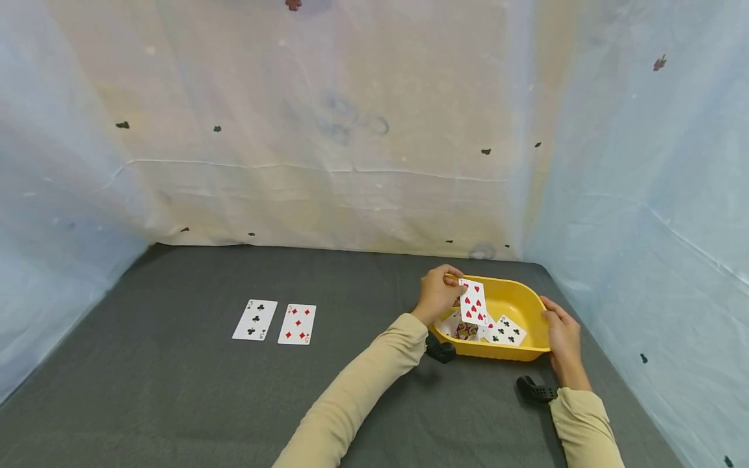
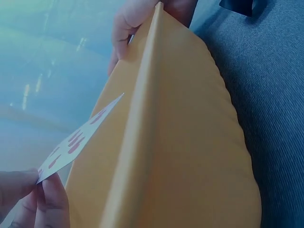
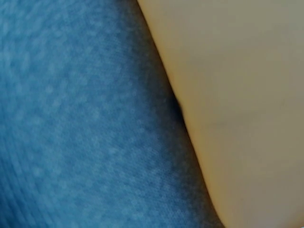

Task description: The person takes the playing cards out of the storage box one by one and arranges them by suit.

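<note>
My left hand (image 1: 439, 292) pinches a hearts playing card (image 1: 473, 305) by one corner, face up, above the left part of a yellow plastic tub (image 1: 526, 299). In the left wrist view, thumb and fingers (image 2: 52, 202) hold that card (image 2: 71, 140) beside the tub's rim (image 2: 137, 123). My right hand (image 1: 564, 338) grips the tub's right end. Several loose playing cards lie in the tub, among them a clubs card (image 1: 506, 331) and a picture card (image 1: 466, 330). The right wrist view shows only the tub's blurred wall (image 3: 242, 104) and the cloth.
On the dark grey cloth-covered table (image 1: 175, 390), a three of clubs (image 1: 255, 320) and a diamonds card (image 1: 297, 324) lie face up side by side, left of the tub. Pale sheeting (image 1: 328, 130) hangs behind the table and along both sides. Black straps (image 1: 440, 348) circle the wrists.
</note>
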Available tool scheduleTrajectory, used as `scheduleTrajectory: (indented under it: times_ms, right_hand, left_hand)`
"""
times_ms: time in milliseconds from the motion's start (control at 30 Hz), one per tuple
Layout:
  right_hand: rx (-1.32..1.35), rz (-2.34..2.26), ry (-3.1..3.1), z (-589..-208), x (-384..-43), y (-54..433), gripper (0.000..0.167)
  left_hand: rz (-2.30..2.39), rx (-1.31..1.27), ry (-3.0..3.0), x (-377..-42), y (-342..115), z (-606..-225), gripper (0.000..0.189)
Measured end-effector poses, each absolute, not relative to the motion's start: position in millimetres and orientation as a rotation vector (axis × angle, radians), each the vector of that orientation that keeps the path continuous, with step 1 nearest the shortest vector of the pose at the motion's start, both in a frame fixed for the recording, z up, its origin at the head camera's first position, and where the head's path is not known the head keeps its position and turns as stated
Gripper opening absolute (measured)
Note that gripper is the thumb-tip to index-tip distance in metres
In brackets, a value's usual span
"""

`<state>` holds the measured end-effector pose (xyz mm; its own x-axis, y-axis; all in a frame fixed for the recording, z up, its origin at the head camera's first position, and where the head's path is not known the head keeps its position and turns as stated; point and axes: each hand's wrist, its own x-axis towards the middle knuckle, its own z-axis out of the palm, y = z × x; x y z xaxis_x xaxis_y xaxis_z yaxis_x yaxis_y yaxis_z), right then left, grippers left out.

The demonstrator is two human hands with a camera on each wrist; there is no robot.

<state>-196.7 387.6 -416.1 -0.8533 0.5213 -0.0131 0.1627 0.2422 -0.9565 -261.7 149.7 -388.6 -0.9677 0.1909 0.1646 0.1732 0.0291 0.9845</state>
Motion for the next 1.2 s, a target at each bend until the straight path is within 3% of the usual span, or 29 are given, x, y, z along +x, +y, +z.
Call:
scheduleTrajectory:
  times_ms: [633,1200]
  right_hand:
    - [-0.610,1.661,-2.207,-414.3,-193.2,387.1,0.045]
    - [-0.640,1.669,-2.208,-414.5,-194.2,386.1,0.046]
  left_hand:
    - [2.199,0.379,2.074,-256.0,121.1,-380.5,0.019]
    - [2.230,0.454,2.016,-256.1,68.7,-367.9,0.033]
